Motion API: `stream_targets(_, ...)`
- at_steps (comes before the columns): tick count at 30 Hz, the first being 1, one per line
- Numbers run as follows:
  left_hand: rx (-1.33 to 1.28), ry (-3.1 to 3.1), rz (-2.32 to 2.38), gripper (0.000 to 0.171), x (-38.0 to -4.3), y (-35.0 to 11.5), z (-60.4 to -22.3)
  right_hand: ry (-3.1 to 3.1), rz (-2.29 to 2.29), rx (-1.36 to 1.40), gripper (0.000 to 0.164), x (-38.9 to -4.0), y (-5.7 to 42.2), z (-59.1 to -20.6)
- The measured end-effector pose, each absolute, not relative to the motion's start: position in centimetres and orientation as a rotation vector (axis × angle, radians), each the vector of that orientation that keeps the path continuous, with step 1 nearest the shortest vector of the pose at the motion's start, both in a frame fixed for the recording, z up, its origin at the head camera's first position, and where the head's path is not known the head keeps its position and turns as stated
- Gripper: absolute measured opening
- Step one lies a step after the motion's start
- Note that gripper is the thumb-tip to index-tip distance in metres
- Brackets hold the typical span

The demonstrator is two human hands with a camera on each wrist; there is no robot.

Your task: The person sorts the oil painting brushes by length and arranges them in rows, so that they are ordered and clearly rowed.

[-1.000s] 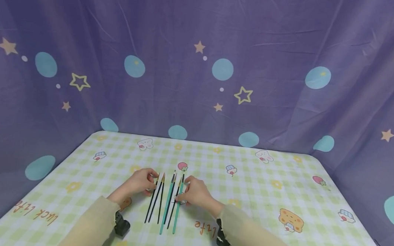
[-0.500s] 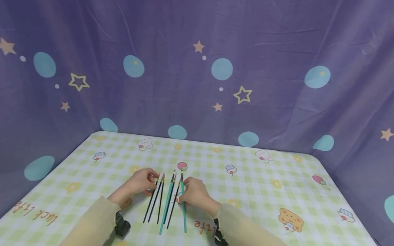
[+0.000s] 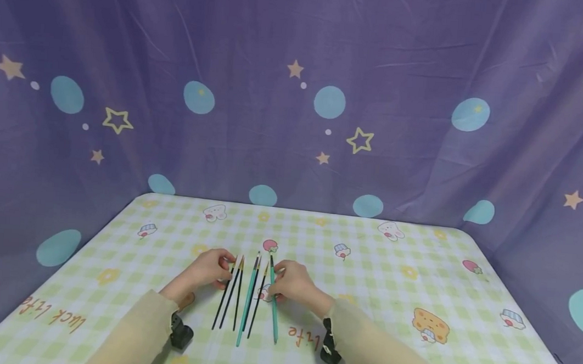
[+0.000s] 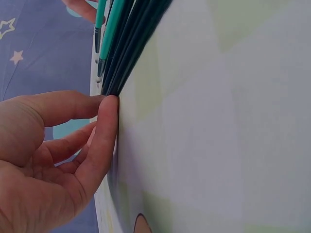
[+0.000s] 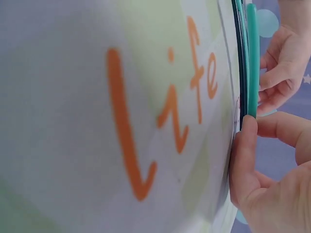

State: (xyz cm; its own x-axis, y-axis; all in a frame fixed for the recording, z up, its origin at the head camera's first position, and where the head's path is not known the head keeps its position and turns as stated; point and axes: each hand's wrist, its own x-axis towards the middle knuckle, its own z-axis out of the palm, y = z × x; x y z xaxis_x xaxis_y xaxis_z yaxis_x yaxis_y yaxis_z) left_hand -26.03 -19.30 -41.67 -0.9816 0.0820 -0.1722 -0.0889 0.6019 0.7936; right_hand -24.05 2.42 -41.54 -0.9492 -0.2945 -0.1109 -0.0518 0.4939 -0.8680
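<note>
Btwn my R hand (image 3: 291,282), pinching smooth teal brush (image 3: 274,318), & L hand (image 3: 211,268), pinching blk brush (image 3: 221,305): other slim brushes (image 3: 248,303) on checked cloth (image 3: 380,280).

Plain long sleeves in pale beige are worn on both arms; the left sleeve (image 3: 132,327) and right sleeve (image 3: 382,343) are matched in colour and loosely cut. Beside each cuff, on the side facing the other arm, a small, blocky black device is worn: left device (image 3: 181,334), right device (image 3: 330,357). The left hand (image 3: 208,269) and right hand (image 3: 293,281) are bare.
</note>
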Motion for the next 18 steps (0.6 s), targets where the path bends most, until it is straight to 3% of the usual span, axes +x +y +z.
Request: stream_targets(18, -0.024, 2.647, 1.335, 0.037, -25.7, -19.2, -41.7, 2.462, -1.576, -0.222, 0.057, -25.8, 6.3, -41.3)
